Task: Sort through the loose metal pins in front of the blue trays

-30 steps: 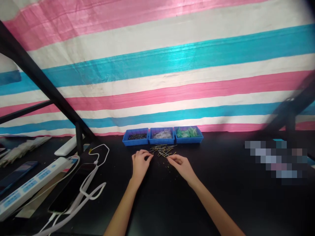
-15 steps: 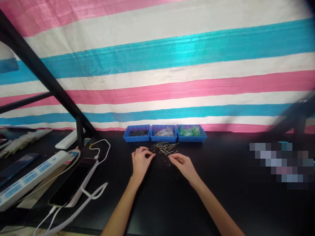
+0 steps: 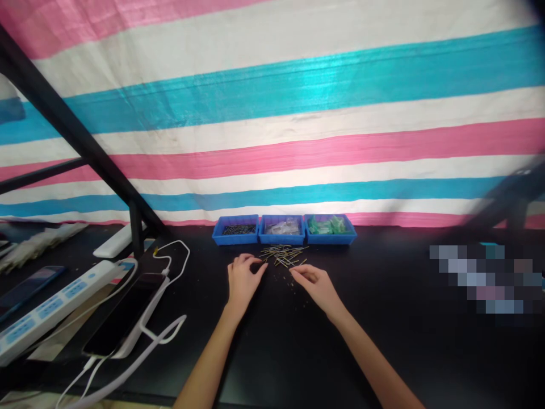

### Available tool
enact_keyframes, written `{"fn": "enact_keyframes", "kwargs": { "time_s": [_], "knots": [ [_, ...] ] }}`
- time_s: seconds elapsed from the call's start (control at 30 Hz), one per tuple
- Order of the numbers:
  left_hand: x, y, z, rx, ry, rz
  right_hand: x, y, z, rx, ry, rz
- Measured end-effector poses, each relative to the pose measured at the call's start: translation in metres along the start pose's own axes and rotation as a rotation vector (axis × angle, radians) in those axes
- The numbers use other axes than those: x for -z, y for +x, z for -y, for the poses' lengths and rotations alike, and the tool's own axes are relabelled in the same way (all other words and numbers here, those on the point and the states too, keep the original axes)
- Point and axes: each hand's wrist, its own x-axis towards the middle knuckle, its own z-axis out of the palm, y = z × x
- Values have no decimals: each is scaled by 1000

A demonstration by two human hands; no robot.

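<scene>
While your left hand (image 3: 242, 279) rests on the black table (image 3: 404, 341) just below the middle of the frame, its fingers curl inward with thumb and forefinger tips drawn close together at the lower left edge of a loose pile of thin metal pins (image 3: 284, 255); whether a pin sits between those tips you cannot tell, it is too small to see. Your right hand (image 3: 317, 286) lies just to the right, near the lower right edge of the same pile, thumb and forefinger pressed towards each other in a pinch, and again nothing can be made out between them. A few stray specks lie on the table between the two hands. Above the pile, three small blue trays stand side by side touching: the left tray (image 3: 235, 229) holds dark pins, the middle tray (image 3: 281, 228) clear bits, the right tray (image 3: 330, 228) green bits. At the lower left of the frame lie a white power strip (image 3: 46, 309), white cables (image 3: 157, 332) and a dark phone (image 3: 123, 315). A pink, white and blue striped sheet (image 3: 298, 113) fills the upper frame
</scene>
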Motion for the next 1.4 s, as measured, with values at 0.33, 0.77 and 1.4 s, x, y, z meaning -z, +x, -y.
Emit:
{"fn": "enact_keyframes", "kwargs": {
  "time_s": [0.33, 0.77, 1.4],
  "knots": [
    [-2, -1, 2, -16, 19, 32, 0, -1, 1, -6, -6, 10],
    [0, 1, -2, -5, -125, -14, 0, 0, -1, 2, -2, -5],
    [3, -15, -45, -3, -948, 284, -2, -1, 1, 89, 80, 21]
  ]
}}
